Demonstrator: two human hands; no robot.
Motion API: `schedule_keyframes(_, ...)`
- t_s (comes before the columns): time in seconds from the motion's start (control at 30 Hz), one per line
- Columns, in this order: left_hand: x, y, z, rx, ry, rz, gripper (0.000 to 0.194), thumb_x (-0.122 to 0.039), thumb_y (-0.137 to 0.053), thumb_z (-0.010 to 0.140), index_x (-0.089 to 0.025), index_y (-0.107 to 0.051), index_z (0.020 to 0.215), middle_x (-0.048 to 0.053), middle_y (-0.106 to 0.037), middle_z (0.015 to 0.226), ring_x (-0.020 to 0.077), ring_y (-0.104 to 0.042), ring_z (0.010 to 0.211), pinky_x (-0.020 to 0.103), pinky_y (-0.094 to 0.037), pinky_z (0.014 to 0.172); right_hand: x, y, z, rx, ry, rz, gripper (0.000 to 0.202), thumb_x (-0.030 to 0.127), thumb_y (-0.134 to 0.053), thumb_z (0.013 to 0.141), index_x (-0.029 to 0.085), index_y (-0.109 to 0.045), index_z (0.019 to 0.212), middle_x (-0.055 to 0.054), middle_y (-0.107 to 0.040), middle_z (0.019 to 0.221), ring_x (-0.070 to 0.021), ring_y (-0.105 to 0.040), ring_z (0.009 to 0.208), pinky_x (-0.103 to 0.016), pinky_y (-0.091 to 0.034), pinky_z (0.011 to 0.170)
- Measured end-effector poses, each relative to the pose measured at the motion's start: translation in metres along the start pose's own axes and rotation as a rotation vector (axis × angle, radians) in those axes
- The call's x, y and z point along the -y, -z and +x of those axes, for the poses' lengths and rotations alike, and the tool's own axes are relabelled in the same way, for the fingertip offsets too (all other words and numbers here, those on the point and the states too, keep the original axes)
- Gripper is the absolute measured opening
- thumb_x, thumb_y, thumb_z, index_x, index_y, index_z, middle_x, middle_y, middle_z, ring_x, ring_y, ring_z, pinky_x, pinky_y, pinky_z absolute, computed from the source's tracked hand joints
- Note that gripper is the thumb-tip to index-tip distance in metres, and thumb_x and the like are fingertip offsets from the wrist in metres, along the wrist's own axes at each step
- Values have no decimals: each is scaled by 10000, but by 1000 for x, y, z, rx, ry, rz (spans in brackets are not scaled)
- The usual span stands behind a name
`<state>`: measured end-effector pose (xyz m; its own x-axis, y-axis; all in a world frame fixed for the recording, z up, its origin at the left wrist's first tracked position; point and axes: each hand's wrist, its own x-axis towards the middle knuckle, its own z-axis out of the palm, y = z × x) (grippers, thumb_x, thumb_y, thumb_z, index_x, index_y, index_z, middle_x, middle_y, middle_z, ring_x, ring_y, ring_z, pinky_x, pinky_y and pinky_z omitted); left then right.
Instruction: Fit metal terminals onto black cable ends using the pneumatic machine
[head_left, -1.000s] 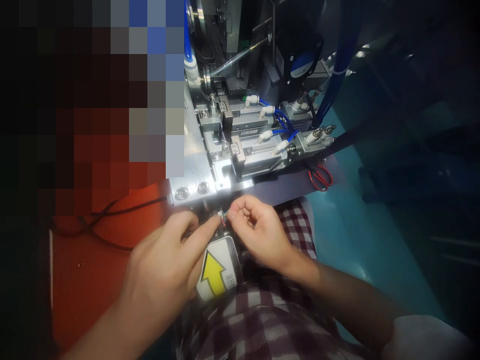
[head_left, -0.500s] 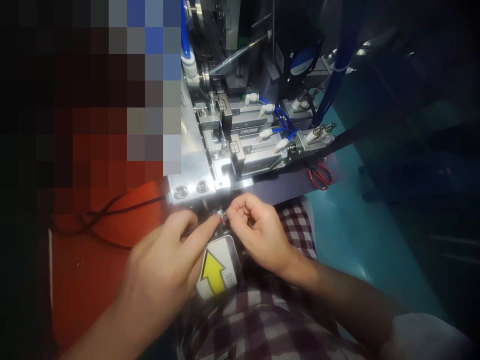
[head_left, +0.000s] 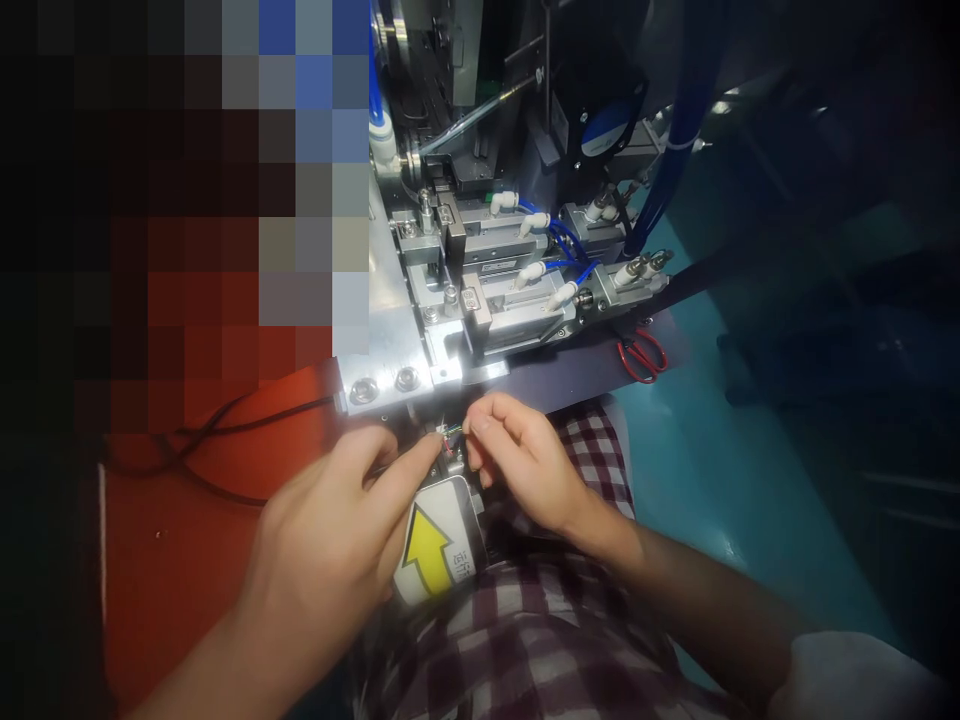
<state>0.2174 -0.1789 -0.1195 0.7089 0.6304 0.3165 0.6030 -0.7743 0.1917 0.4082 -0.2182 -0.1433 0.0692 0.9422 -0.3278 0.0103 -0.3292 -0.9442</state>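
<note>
Between my two hands, just below the machine's metal edge, sits a small white connector (head_left: 442, 432) with thin coloured wires (head_left: 454, 430). My left hand (head_left: 337, 510) comes from the lower left, its thumb and index finger closed at the connector's left side. My right hand (head_left: 517, 450) pinches the ends of the thin wires to the right of the connector. A white label with a yellow arrow (head_left: 427, 548) lies directly below the fingers.
A metal plate (head_left: 382, 360) with bolts and pneumatic cylinders (head_left: 521, 310) with blue tubes stand ahead. Red-handled scissors (head_left: 643, 357) lie on the dark surface at right. Black cables (head_left: 255, 411) cross the orange surface (head_left: 187, 560) at left. A checked cloth (head_left: 525, 640) is below.
My right hand has moved slightly right, away from the connector, and its fingers have shifted, showing more of the wires. My left hand is nearly unchanged.
</note>
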Motion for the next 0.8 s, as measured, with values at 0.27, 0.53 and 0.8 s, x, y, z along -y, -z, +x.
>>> schedule_keyframes(0.27, 0, -1, 1, -13, -14, -8, 283, -108, -461, 943, -172, -655, 1140, 32, -554, 842, 132, -549, 608, 231, -407, 495, 7, -12, 5, -62, 9, 58, 181, 312, -595, 897, 188, -539, 777, 69, -488, 575, -77, -428, 497, -215, -341, 477)
schedule_keyframes(0.53, 1, -1, 0, -16, -13, -1, 274, -112, -459, 948, -154, -667, 1122, 31, -548, 836, 132, -556, 605, 233, -423, 498, 4, -8, 1, 13, -150, 174, 285, 407, -576, 912, 181, -534, 744, 67, -508, 563, -62, -408, 444, -213, -343, 460)
schedule_keyframes(0.8, 0, -2, 1, -21, 1, -20, 275, -146, -457, 963, -147, -693, 1105, 39, -553, 839, 133, -551, 595, 234, -419, 485, 11, -12, -13, -106, -44, -72, 132, 280, -646, 819, 173, -623, 746, 49, -516, 575, -83, -435, 505, -221, -348, 487)
